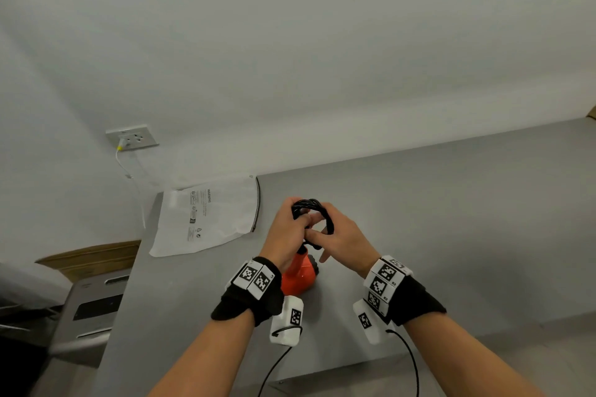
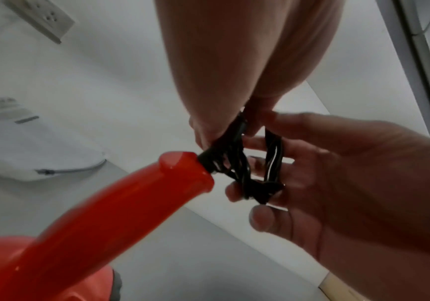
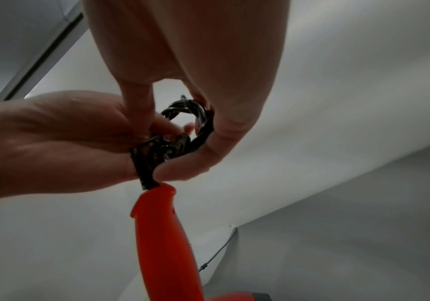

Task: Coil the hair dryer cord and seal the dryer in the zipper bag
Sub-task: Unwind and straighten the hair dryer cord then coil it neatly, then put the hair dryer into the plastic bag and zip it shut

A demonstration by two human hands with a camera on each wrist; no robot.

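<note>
Cord: black, wound into a tight bundle of loops, held above the surface between both hands, at 12 o'clock from the dryer's handle.
Left hand: fingers curled and clamped on the left side of the coil, thumb pressing the loops near the strain relief.
Right hand: fingers bent through and around the right side of the coil, pinching the loops; little finger loose, pointing toward 6 o'clock.
Hair dryer: orange-red, body resting on the surface below the wrists, handle rising to the coil, cord leaving the handle's tip.
Zipper bag: frosted white, flat on the surface at 10 o'clock from the hands, well apart from them; dark zipper along the edge facing 3 o'clock, printed warning text on the face.
Surface: grey, matte.
Wall outlet: on the white wall at 10 o'clock beyond the bag, white cable with a yellow tip plugged in.
Cardboard box: brown, off the surface's edge at 9 o'clock.
Wrist bands: black, with white marker blocks, on both wrists.
</note>
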